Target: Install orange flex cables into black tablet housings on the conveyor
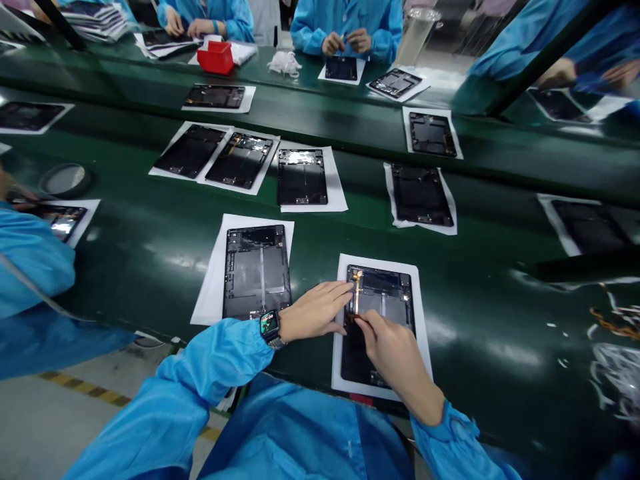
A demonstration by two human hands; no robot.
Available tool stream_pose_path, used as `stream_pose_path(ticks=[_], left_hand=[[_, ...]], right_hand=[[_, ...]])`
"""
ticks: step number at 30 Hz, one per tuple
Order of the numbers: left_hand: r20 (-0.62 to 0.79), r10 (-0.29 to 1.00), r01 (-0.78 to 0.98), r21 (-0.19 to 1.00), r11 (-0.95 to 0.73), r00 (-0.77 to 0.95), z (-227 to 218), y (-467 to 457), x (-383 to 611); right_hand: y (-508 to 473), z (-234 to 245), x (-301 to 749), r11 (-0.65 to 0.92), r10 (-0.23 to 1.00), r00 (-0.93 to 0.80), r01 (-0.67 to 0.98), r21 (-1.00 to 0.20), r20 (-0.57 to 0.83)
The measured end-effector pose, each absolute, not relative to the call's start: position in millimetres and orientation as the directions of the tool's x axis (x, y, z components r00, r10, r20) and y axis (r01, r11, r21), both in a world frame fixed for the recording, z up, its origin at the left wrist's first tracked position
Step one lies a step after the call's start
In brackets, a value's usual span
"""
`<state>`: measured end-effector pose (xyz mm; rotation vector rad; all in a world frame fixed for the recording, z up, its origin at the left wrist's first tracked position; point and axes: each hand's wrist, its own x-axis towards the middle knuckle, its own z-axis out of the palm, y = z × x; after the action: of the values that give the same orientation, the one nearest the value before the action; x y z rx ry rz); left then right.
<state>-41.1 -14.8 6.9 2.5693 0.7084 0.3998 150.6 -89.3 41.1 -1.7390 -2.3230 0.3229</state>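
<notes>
An opened black tablet shell [385, 303] lies on a white sheet [423, 320] at the near edge of the green belt. A thin orange flex strip [357, 293] runs down its left side. My left hand [315, 310], with a watch on the wrist, lies flat with fingers stretched out, its tips touching the strip's upper part. My right hand [395, 353] has its fingers curled, and thumb and forefinger press on the strip's lower end. A second opened tablet shell [257, 270] on its own sheet lies just left of my left hand.
Several more tablet shells on white sheets [303, 177] lie across the green belt [150, 247]. A red bin [216, 57] stands at the far side. People in blue coats work opposite [347, 27] and at my left [30, 253]. Scraps of film lie at the right [613, 373].
</notes>
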Motion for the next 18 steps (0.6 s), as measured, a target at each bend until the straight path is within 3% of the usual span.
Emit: stream_pose_path(ticks=[8, 11, 15, 18], left_hand=[[0.132, 0.539, 0.424, 0.476, -0.771, 0.832, 9.5, -17.8, -42.3], [0.101, 0.544, 0.445, 0.463, -0.767, 0.833, 29.3, 2.1, -38.3], [0.058, 0.727, 0.664, 0.365, -0.653, 0.684, 47.3, 54.2, -6.5], [-0.05, 0.724, 0.693, 0.345, -0.634, 0.688, 41.6, 85.2, 25.7]], right_hand=[[-86.1, 37.1, 128.3, 0.313, 0.949, -0.316, 0.932, -0.181, 0.012], [-88.5, 34.7, 136.1, 0.264, 0.964, -0.255, 0.91, -0.319, 0.071], [-99.8, 29.5, 169.4, 0.129, 0.974, 0.013, 0.789, -0.601, 0.226], [-120.8, 24.7, 198.7, 0.041, 0.923, 0.227, 0.746, -0.665, 0.312]])
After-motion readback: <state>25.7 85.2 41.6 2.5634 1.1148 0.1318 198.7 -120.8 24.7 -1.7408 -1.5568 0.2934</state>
